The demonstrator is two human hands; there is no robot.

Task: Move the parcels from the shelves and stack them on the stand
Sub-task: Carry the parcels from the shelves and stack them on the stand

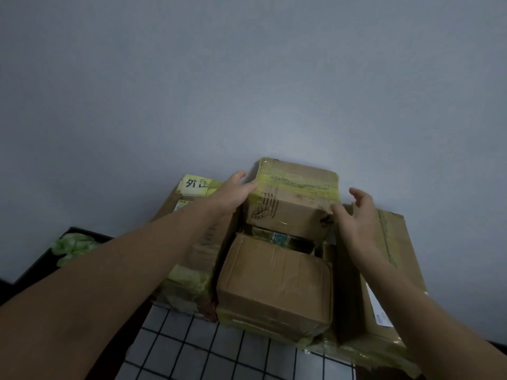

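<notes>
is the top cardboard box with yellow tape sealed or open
Sealed: the brown cardboard box has its flaps flat under yellow tape.

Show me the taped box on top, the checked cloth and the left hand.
taped box (296, 215): head view, on its front face.
checked cloth (219, 352): head view, on a bare patch in front of the boxes.
left hand (236, 193): head view, on the back of the hand.

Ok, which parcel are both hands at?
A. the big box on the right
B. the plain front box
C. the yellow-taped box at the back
C: left hand flat against the side of the yellow-taped box, right hand at its other corner.
</notes>
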